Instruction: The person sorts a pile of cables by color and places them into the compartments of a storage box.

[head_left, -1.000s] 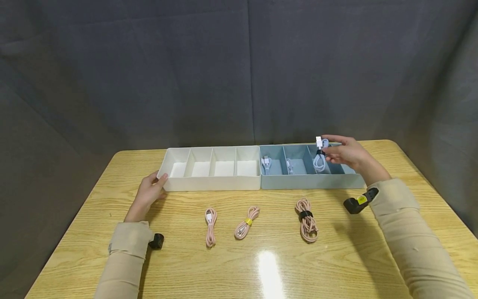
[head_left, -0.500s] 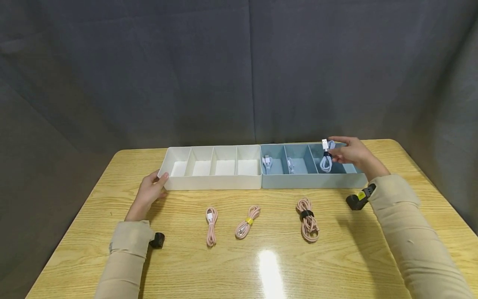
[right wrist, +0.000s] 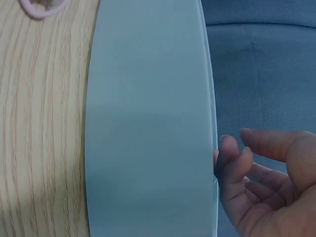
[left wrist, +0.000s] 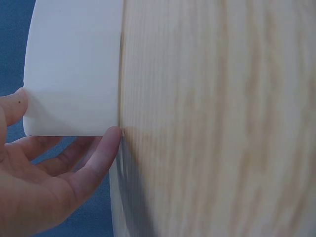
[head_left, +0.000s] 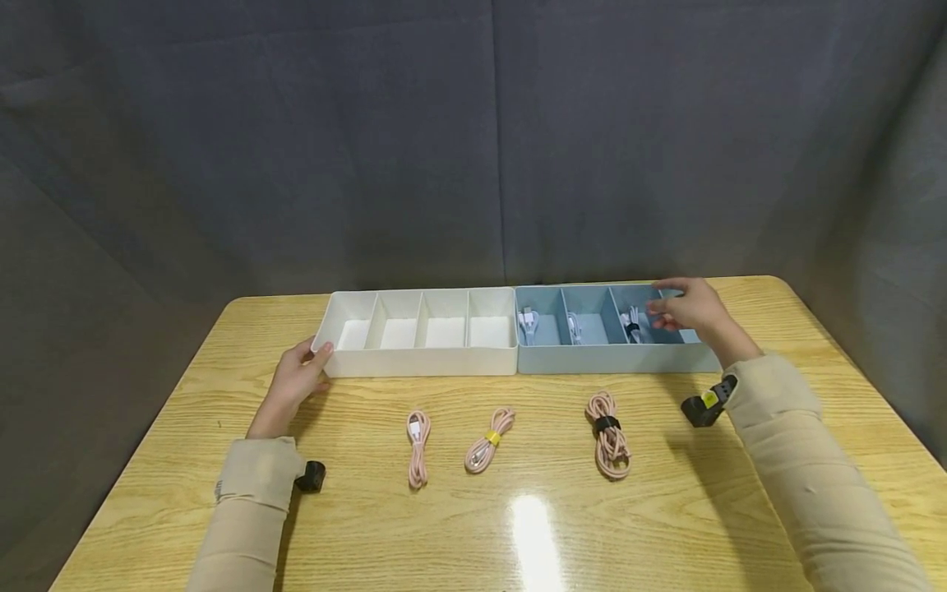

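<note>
My left hand [head_left: 297, 380] grips the left end of a white divided box [head_left: 422, 363], thumb at the rim and fingers at the end wall. In the left wrist view, the thumb and fingers of that hand [left wrist: 54, 177] touch the white box's end [left wrist: 74, 69]. Above the right part of a blue divided box [head_left: 614, 359], my right hand [head_left: 695, 308] holds nothing, its fingers slightly bent and apart. Just left of it, a light-blue charging cable [head_left: 632, 326] with a black tie lies in the third compartment. The blue wall [right wrist: 148, 118] hides that compartment in the right wrist view.
Light-blue cables lie in the blue box's first [head_left: 528, 325] and second compartments. In front of the boxes on the wooden table [head_left: 355, 534] lie three pink cables: one white-plugged [head_left: 418, 450], one yellow-tied [head_left: 490, 441], one black-tied [head_left: 610, 437]. A dark curtain [head_left: 296, 148] hangs behind.
My right hand moved slightly right over the blue box, then let go of the light-blue cable, which now lies in the third compartment. My left hand stays on the white box.
</note>
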Motion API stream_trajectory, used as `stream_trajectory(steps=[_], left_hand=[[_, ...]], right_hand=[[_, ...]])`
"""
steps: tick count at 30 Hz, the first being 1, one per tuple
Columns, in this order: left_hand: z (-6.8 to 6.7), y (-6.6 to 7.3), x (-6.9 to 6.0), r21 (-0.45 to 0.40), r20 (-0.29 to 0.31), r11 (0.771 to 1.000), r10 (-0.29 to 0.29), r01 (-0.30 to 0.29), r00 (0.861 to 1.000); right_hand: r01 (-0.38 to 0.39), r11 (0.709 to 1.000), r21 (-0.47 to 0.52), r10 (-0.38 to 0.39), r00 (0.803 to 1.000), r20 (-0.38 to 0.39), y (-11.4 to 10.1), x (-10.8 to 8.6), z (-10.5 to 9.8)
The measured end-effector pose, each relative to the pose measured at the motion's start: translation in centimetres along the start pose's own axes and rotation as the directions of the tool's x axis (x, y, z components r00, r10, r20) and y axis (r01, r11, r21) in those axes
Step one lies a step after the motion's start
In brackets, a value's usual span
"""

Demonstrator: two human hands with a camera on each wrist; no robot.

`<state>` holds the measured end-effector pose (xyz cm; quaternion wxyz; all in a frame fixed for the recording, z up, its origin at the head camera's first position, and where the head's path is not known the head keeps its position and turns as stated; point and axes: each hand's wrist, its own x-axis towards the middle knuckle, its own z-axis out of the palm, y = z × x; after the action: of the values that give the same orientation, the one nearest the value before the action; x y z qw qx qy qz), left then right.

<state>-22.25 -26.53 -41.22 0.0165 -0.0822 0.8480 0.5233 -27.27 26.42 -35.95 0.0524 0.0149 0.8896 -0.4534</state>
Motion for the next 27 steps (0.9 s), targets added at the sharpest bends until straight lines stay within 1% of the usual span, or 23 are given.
stream_trajectory(steps=[2, 6, 9, 13, 17, 19, 21, 23, 27], left_hand=[[0.0, 0.1, 0.0, -0.002, 0.008, 1.0, 0.006, -0.006, 1.0], [0.1, 0.0, 0.0, 0.008, -0.015, 1.0, -0.009, 0.009, 1.0], [0.1, 0.0, 0.2, 0.013, -0.018, 1.0, -0.012, 0.013, 1.0], [0.0, 0.2, 0.1, 0.007, 0.01, 1.0, -0.001, 0.001, 1.0], [-0.1, 0.3, 0.0, 0.005, 0.022, 1.0, 0.009, -0.009, 1.0], [0.0, 0.2, 0.0, 0.007, 0.017, 1.0, 0.011, -0.011, 1.0], [0.0, -0.1, 0.2, 0.003, 0.006, 1.0, -0.001, 0.001, 1.0], [0.1, -0.4, 0.4, 0.007, -0.002, 1.0, 0.004, -0.004, 1.0], [0.2, -0.7, 0.5, 0.006, -0.019, 1.0, 0.021, -0.021, 1.0]], right_hand=[[0.004, 1.0, 0.008, -0.004, 1.0, 0.0, -0.1, -0.1, 0.0], [0.007, 0.999, 0.033, -0.007, 1.0, 0.014, -0.2, -0.5, -0.1], [0.01, 0.999, 0.047, -0.012, 0.999, 0.031, -0.3, -0.8, -0.2], [0.005, 0.999, 0.054, -0.007, 0.999, 0.05, -0.5, -1.4, -0.4], [0.005, 0.997, 0.074, -0.01, 0.997, 0.076, -0.7, -1.8, -0.5], [0.01, 0.995, 0.099, -0.019, 0.995, 0.096, -0.7, -2.1, -0.6], [0.018, 0.992, 0.127, -0.033, 0.993, 0.114, -0.6, -2.3, -0.6], [0.025, 0.988, 0.151, -0.045, 0.99, 0.13, -0.6, -2.5, -0.6], [0.039, 0.985, 0.17, -0.065, 0.987, 0.146, -0.7, -3.0, -0.5]])
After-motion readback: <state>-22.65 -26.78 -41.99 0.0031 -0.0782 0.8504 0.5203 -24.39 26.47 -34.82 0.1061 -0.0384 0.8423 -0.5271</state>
